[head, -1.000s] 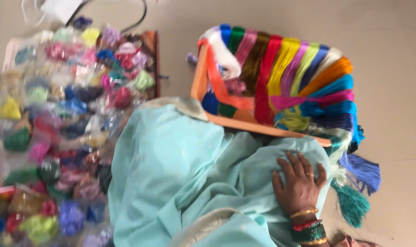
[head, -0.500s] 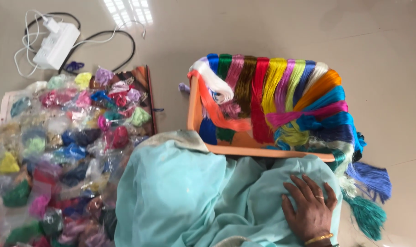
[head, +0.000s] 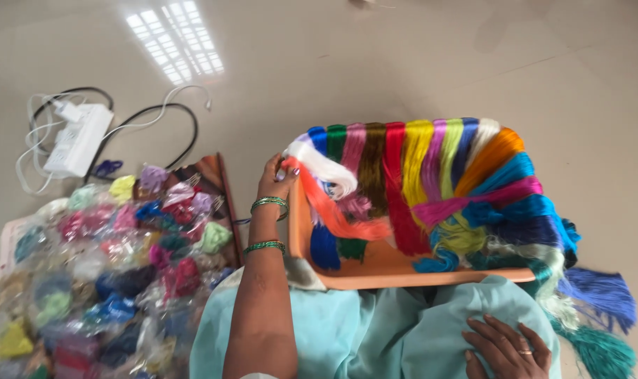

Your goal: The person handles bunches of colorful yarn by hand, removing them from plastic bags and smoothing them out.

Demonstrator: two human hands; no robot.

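My left hand (head: 275, 177) reaches up to the left corner of an orange tray (head: 382, 270). Its fingers touch the white and coral thread skeins (head: 326, 172) draped there, though a firm grip cannot be made out. Green bangles circle that wrist. Many coloured thread skeins (head: 431, 182) hang side by side over the tray's far rim. My right hand (head: 505, 347) lies flat, fingers apart, on the light teal cloth (head: 375, 330) over my lap, holding nothing.
A heap of small clear bags with coloured thread (head: 101, 267) covers the floor at left. Behind it lie a white power strip (head: 76, 140) and looped cables (head: 157, 119). Blue and teal tassels (head: 600, 316) trail off the tray's right side.
My left arm has come into view and reached up to the tray's left corner. The view has tilted upward. My right hand stays on the cloth.
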